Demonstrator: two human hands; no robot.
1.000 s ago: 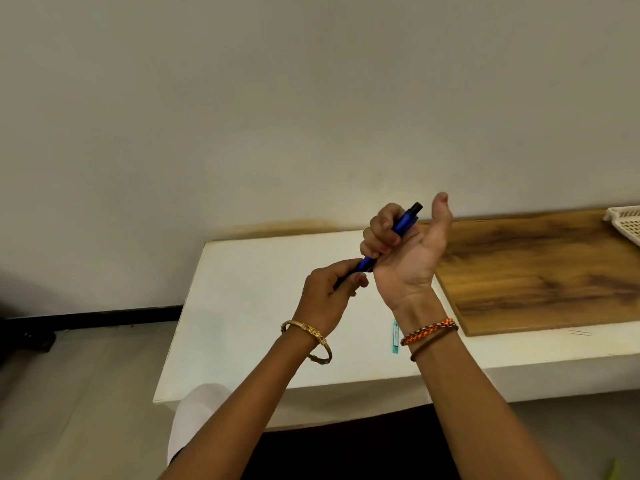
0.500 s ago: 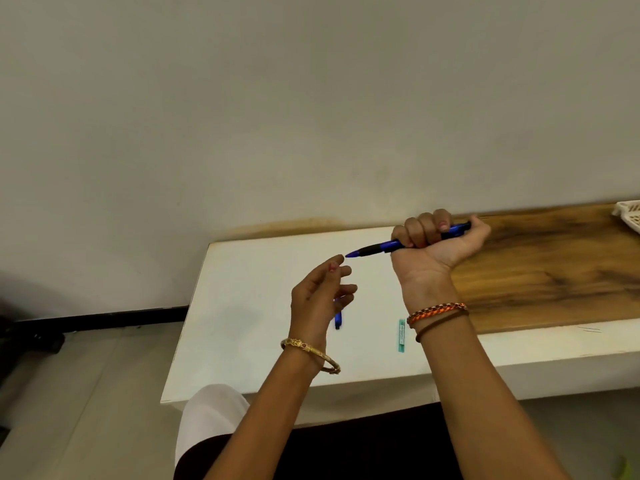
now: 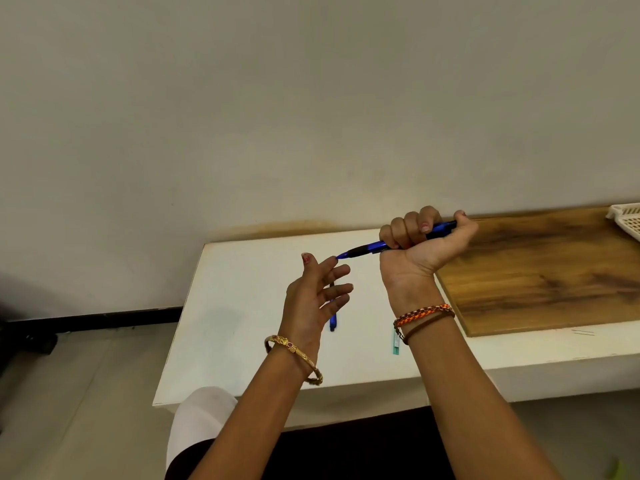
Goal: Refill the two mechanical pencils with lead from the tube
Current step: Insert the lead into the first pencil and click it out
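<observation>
Head view: my right hand (image 3: 420, 249) fist-grips blue pencil (image 3: 367, 250) mid-barrel, tip poking left toward my left hand (image 3: 317, 296), fingers spread, holding nothing. Second pencil (image 3: 332, 322) and lead tube (image 3: 396, 342) lie on white surface (image 3: 242, 306).

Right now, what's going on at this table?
A person is working on a blue pencil. The right hand grips it in a fist, thumb on its back end, tip pointing left. The left hand is open, fingers spread, one fingertip at the pencil's tip. A second pencil lies on the white table behind that hand, and the lead tube lies by the right wrist.
</observation>
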